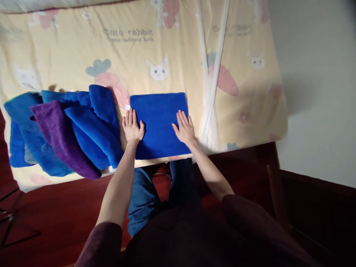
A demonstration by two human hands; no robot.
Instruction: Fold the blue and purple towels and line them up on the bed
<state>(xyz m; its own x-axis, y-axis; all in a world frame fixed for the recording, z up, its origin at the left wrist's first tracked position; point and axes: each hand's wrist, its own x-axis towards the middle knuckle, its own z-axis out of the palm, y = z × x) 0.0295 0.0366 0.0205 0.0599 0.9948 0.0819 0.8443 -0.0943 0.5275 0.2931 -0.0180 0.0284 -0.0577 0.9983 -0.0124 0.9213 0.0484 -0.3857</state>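
A blue towel (161, 122) lies flat and smooth near the front edge of the bed, its sides nearly square to me. My left hand (132, 128) rests on its left edge with the fingers stretched out. On the right edge lies my right hand (184, 128), palm down, fingers extended and the thumb apart. A small white tag (127, 107) sticks out at the towel's left side, just above my left fingertips. Left of my left hand is a loose heap of blue towels (91, 126), with a purple towel (59, 137) lying across it.
The bed is covered by a yellow sheet (178, 48) printed with rabbits and carrots. White straps (213, 85) cross it right of the towel. A pale wall (314, 92) stands at the right. Black thin legs of a stand (11, 218) show on the red floor at lower left.
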